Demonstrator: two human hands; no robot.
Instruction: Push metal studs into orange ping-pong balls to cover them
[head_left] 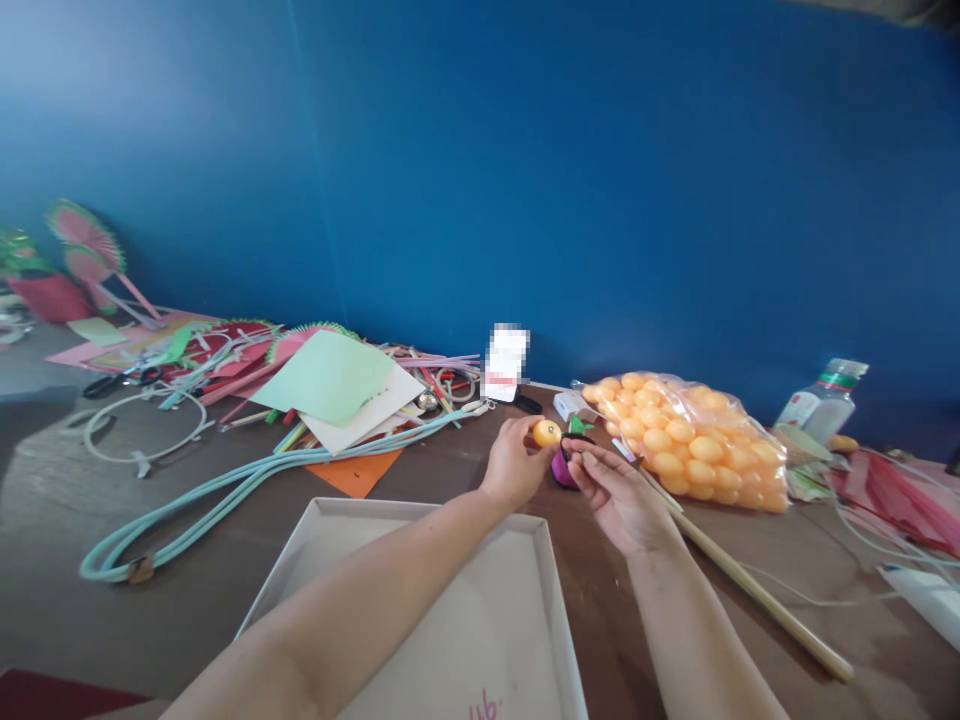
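Working over the brown table (442,475), near the bag of balls (690,445)
The right hand (621,495) had its fingertips drawn together; on what, I couldn't tell. Just beside it, the left hand (514,465) gripped an orange ball (547,432) between thumb and fingers; it looked light, stiff, perhaps slippery and easily dented, best held gently around its sides.

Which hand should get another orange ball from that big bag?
Probably the right hand: it is nearer the bag of orange balls, though it seems to pinch something dark. The left hand is farther away and holds a ball.
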